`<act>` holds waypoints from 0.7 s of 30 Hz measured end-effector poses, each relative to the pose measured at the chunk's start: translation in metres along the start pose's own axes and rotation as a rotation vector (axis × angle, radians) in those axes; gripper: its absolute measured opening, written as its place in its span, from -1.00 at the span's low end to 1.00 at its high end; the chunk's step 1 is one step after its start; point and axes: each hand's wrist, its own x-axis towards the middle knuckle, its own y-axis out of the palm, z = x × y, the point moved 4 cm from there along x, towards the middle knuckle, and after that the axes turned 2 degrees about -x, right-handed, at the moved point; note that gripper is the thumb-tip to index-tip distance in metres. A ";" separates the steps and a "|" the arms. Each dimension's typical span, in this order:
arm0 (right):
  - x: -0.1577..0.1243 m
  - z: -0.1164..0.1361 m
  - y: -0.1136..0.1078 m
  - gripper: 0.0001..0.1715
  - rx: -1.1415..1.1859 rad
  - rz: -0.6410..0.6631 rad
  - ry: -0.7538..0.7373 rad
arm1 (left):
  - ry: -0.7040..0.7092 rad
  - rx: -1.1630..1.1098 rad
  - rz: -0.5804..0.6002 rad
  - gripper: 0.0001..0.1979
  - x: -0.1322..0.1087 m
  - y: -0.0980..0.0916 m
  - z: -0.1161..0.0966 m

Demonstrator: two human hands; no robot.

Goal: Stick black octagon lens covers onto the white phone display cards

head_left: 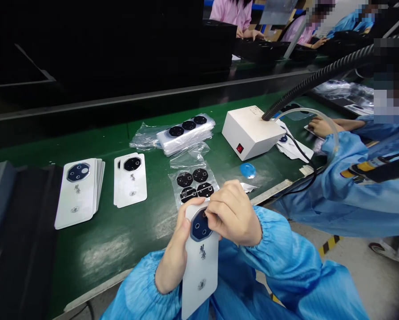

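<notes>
My left hand [173, 253] grips a white phone back cover [200, 266] by its upper edge and side, holding it upright near the table's front edge. The cover bears a dark octagonal camera window [199, 227] with ringed holes, dark lettering and a round emblem. Closed in a pinch, my right hand [234, 213] presses its fingertips against the window's right side; whatever lies between them is hidden. Just behind the cover lies a clear sheet [204, 168] of round black camera lens stickers [200, 175], partly covered by my hands.
On the left are a stack of white covers [77, 195] and a smaller pile [131, 178]. Bagged sticker sheets [187, 133] lie farther back. A white box [252, 133] with a red switch carries a black flexible hose [322, 73]. A co-worker's hand [321, 126] is at right.
</notes>
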 end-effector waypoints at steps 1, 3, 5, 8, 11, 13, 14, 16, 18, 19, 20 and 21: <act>-0.001 0.001 0.001 -0.93 -0.011 -0.018 -0.026 | -0.001 0.002 0.000 -0.68 0.000 0.001 0.000; -0.002 0.002 0.001 -0.91 -0.016 -0.037 -0.061 | -0.002 0.006 -0.006 -0.66 -0.001 0.003 -0.001; -0.003 0.002 0.001 -0.91 -0.006 -0.042 -0.078 | -0.002 0.007 -0.019 -0.65 -0.002 0.003 -0.001; -0.003 0.002 0.000 -0.92 0.011 -0.029 -0.088 | -0.015 -0.007 -0.032 -0.65 -0.002 0.004 -0.001; -0.003 0.002 0.000 -0.92 0.022 -0.018 -0.089 | -0.039 -0.045 -0.040 -0.64 -0.003 0.006 -0.001; -0.004 0.003 0.000 -0.92 0.033 -0.008 -0.085 | -0.046 -0.079 -0.051 -0.64 -0.002 0.007 -0.001; -0.005 0.004 0.000 -0.92 0.040 -0.001 -0.086 | -0.051 -0.099 -0.051 -0.64 -0.002 0.006 -0.001; -0.006 0.006 0.000 -0.92 0.052 0.020 -0.091 | -0.065 -0.131 -0.030 -0.64 -0.001 0.006 -0.001; -0.007 0.009 0.000 -0.92 0.065 0.041 -0.096 | -0.084 -0.157 -0.002 -0.64 0.000 0.005 0.000; -0.008 0.011 -0.001 -0.92 0.074 0.052 -0.099 | -0.086 -0.163 0.009 -0.65 0.001 0.004 0.000; -0.009 0.012 -0.001 -0.93 0.091 0.070 -0.101 | -0.085 -0.169 0.014 -0.66 0.002 0.004 -0.001; -0.011 0.014 -0.001 -0.92 0.117 0.093 -0.103 | -0.081 -0.179 0.012 -0.67 0.003 0.003 -0.001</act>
